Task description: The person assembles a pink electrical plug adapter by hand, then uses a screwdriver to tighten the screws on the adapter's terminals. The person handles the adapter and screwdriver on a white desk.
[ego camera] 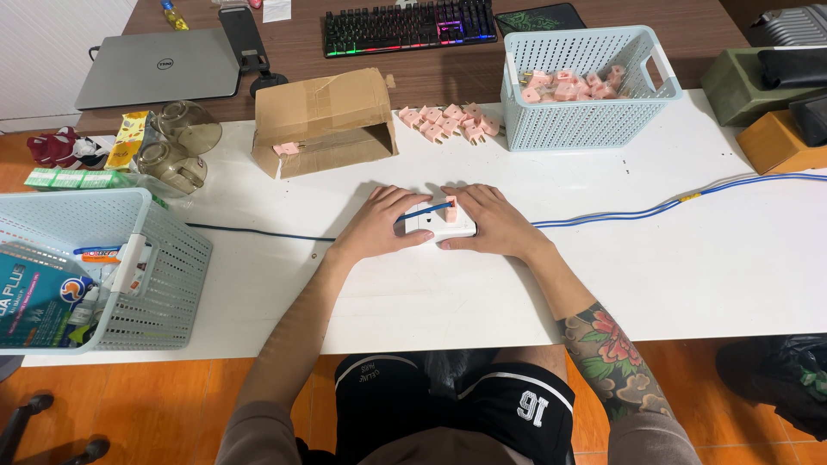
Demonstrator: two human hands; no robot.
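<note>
We press our left hand (379,222) and right hand (491,220) flat on a white socket block (435,224) with 1 pink plug (451,210) on the table (689,258), fingers loosely spread.

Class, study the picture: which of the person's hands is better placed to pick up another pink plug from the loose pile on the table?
Probably the right hand: the pile of small pink plastic plugs lies straight beyond it, slightly nearer than to the left hand. Both rest on the white rectangular socket block.
</note>
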